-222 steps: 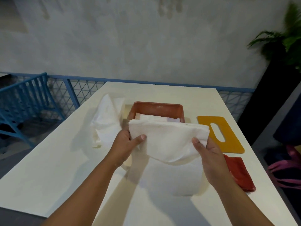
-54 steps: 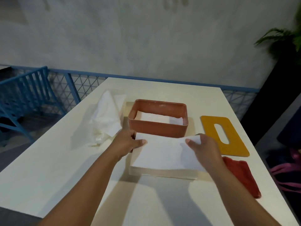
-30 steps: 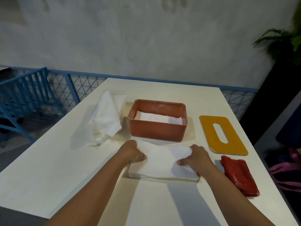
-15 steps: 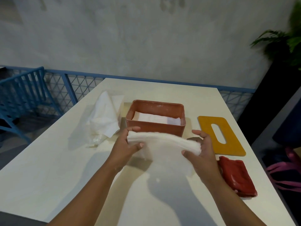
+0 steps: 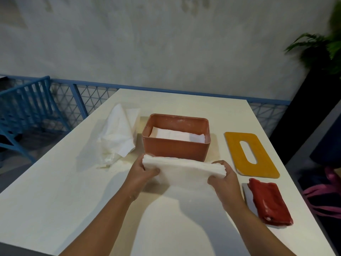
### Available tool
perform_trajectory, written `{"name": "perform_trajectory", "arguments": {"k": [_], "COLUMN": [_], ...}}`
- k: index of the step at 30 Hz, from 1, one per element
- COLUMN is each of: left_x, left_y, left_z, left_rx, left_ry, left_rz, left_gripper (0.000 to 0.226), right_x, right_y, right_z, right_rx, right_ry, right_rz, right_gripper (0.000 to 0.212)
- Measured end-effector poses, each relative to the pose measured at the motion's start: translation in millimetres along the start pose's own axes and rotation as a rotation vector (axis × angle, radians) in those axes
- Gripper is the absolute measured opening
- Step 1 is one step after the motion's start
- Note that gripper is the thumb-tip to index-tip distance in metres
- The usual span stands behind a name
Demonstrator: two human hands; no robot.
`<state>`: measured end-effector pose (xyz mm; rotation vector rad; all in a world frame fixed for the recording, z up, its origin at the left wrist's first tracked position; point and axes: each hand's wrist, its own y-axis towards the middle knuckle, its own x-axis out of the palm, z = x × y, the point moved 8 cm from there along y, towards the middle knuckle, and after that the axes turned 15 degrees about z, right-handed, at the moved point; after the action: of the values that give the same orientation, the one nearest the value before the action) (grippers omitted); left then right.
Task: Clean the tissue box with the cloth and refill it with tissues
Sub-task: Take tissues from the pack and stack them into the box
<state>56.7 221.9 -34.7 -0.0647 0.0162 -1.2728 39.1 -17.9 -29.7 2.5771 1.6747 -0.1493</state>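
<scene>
Near side of the tissue box (image 5: 176,150): a stack of tissues (image 5: 184,168) is held close to the front wall and sags between its ends. The shadow beneath suggests it is clear of the worktop (image 5: 55,191).
Left hand (image 5: 140,174): fingers clamped on the stack's left end, thumb on the near face.
Right hand (image 5: 224,179): fingers clamped on the right end, where the layered edges fan out past the grip.
Box condition: upright, open-topped, lid off. A low layer of tissues (image 5: 175,135) lies inside with free depth above it.
Right of the box: yellow slotted lid (image 5: 234,150) lies flat, apart from the box. The folded red cloth (image 5: 269,202) lies nearer the person than the lid.
Left of the box: crumpled white paper or wrapping (image 5: 118,133), just beside the left wall; which of the two cannot be told.
Step in hand: judged to be the refill, with the stack yet to clear the front rim.
Risk, rim: the stack looks about as long as the opening, so a skewed entry could catch an end and crumple it.
Risk, shedding: loose sheets may slip from the fanned right end.
Risk, shove: brushing the front wall could push the box away.
Edges: the cloth and lid lie close to the worktop's right edge.
Open room: bare worktop nearer than the box and beyond it; the crumpled paper crowds the left.
</scene>
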Motion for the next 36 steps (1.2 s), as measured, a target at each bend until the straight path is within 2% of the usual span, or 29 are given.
{"name": "perform_trajectory", "arguments": {"k": [2,5,8,13,17,19,21,23,26,30,33,36], "left_x": [-1.5,-1.2,-3.0,2.4,-0.2,-2.6,0.5,10.6,30.6,58.7,68.2,73.6], "left_y": [1.9,5.8,9.8,1.5,4.5,11.6,21.9,40.1,78.2,111.3,122.1,128.1], "left_z": [-6.7,1.2,11.8,1.0,33.5,64.3,96.7,120.9,132.6,113.6,98.3,87.8], "left_rx": [-0.029,0.003,0.02,0.001,0.182,0.289,0.393,0.448,0.471,0.55,0.539,0.474], "left_ry": [0.017,0.025,0.004,0.132,0.237,0.219,0.235,0.382,0.76,1.263,1.442,1.561], "left_rz": [0.035,0.032,0.03,-0.03,0.072,0.179,0.254,0.296,0.294,0.125,0.014,-0.073], "left_gripper": [0.035,0.028,0.036,0.04,0.045,0.054,0.061,0.058,0.048,0.038,0.029,0.028], "right_x": [0.3,-1.0,-2.3,-3.0,-13.9,-17.0,-16.0,-7.7,16.1,53.5,75.3,85.1], "right_y": [-1.8,-0.9,3.6,1.0,11.0,23.7,40.0,58.2,85.0,102.3,105.6,106.9], "right_z": [6.6,-5.9,-17.4,1.5,-14.7,-43.9,-73.9,-96.3,-111.8,-107.2,-95.0,-85.7], "right_rx": [0.017,-0.02,-0.044,-0.01,-0.083,-0.136,-0.177,-0.187,-0.235,-0.353,-0.42,-0.428], "right_ry": [-0.019,0.03,0.047,-0.03,-0.003,0.136,0.134,0.013,-0.256,-0.698,-0.973,-1.136], "right_rz": [0.018,0.036,0.028,0.046,0.162,0.236,0.308,0.331,0.309,0.205,0.08,0.001], "right_gripper": [0.043,0.04,0.042,0.038,0.028,0.034,0.041,0.043,0.031,0.016,0.023,0.029]}}
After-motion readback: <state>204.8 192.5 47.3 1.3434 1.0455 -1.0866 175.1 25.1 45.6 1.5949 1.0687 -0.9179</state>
